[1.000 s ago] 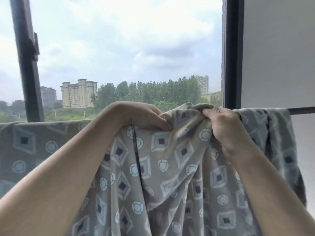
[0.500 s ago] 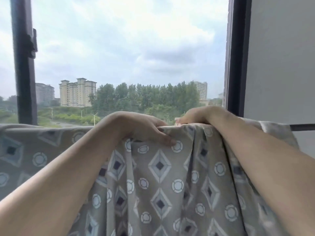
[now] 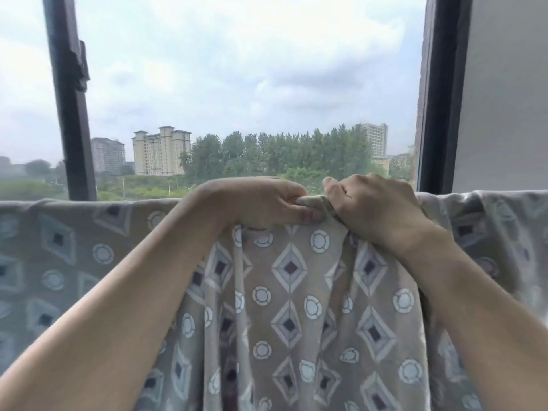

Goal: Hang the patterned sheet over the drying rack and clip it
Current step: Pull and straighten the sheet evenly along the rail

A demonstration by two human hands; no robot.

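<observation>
My left hand (image 3: 261, 203) is in the middle of the frame, at the top edge of the patterned sheet (image 3: 290, 292). Its fingers curl around a small bunch of the cloth and my thumb presses on it. My right hand (image 3: 373, 209) is just beside it, touching it. Its fingers curl over the same bunch of cloth and grip it too. The sheet hangs down from its top edge and fills the whole lower part of the frame, from the left side to the right side. It is tan with diamonds and circles. I cannot see the rack under it. Behind the sheet is a window (image 3: 237, 84) with a dark frame. Outside are trees (image 3: 281, 155), tall buildings (image 3: 161, 154) and a cloudy sky.
</observation>
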